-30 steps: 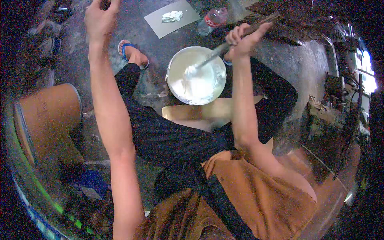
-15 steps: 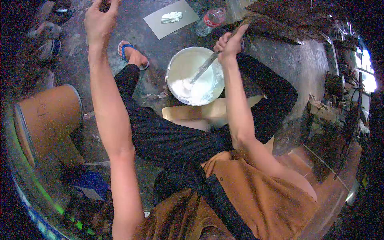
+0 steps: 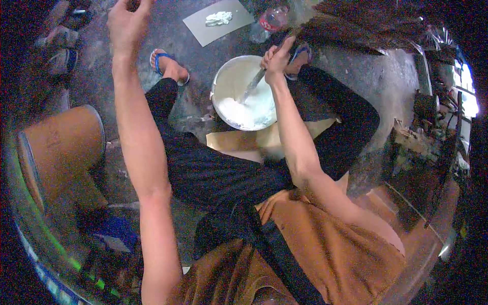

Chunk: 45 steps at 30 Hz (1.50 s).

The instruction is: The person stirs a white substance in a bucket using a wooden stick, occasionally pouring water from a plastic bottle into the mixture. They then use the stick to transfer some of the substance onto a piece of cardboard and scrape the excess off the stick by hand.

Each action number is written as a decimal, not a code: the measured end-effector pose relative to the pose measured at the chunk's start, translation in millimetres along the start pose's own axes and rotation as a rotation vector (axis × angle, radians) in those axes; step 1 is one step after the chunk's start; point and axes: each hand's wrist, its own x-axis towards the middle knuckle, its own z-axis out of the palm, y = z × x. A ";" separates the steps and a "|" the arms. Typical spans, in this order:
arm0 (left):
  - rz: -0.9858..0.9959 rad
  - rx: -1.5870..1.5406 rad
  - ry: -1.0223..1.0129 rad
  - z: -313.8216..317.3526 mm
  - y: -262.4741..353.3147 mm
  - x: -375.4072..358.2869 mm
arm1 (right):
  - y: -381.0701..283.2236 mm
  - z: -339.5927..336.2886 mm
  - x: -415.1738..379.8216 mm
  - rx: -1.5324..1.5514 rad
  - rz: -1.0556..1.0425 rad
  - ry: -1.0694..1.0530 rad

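My right hand [image 3: 277,58] is closed around a long wooden stirring stick [image 3: 252,85]. The stick's lower end dips into thick white paste [image 3: 249,109] inside a round bucket [image 3: 214,96], which stands on the floor between my feet. Its upper end passes beyond my fist towards the top right. My left hand [image 3: 129,25] is raised at the top edge of the view, well away from the bucket. Its fingertips are cut off by the frame, so whether they hold anything is hidden.
Beyond the bucket lies a grey sheet [image 3: 198,28] bearing a white lump [image 3: 218,19]. Beside it is a clear plastic bottle with a red label [image 3: 271,21]. A brown drum [image 3: 63,134] stands at left. Wood pieces [image 3: 412,140] lie at right.
My right hand has moved to the left with the stick, which now stands steeper over the bucket. My left hand is nearly still.
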 end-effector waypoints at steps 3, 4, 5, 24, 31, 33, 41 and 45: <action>0.023 -0.015 -0.014 -0.2 -7.9 4.4 | -21.2 1.1 -7.6 -0.010 -0.001 -0.021; 0.029 -0.017 -0.021 -0.4 -8.4 4.9 | -26.3 1.5 -9.1 0.013 -0.010 -0.032; 0.028 -0.005 -0.020 -0.1 -8.7 4.8 | -31.3 2.1 -10.5 0.036 -0.018 -0.043; 0.028 0.091 0.005 -7.8 -20.1 0.6 | -98.3 12.8 -43.9 0.281 -0.312 -0.241; 0.110 0.198 -0.021 -3.7 -34.7 9.0 | 17.8 -11.1 -8.8 0.283 -0.041 -0.127; 0.053 0.148 -0.017 -3.0 -34.6 6.3 | -11.6 -11.4 -23.4 0.222 -0.094 -0.050; 0.043 0.101 0.002 9.3 1.4 -8.8 | -65.6 -2.6 -32.3 0.230 -0.307 -0.248; -0.005 0.086 -0.009 10.6 -3.4 -5.3 | 17.6 -23.7 -5.2 0.221 -0.128 -0.182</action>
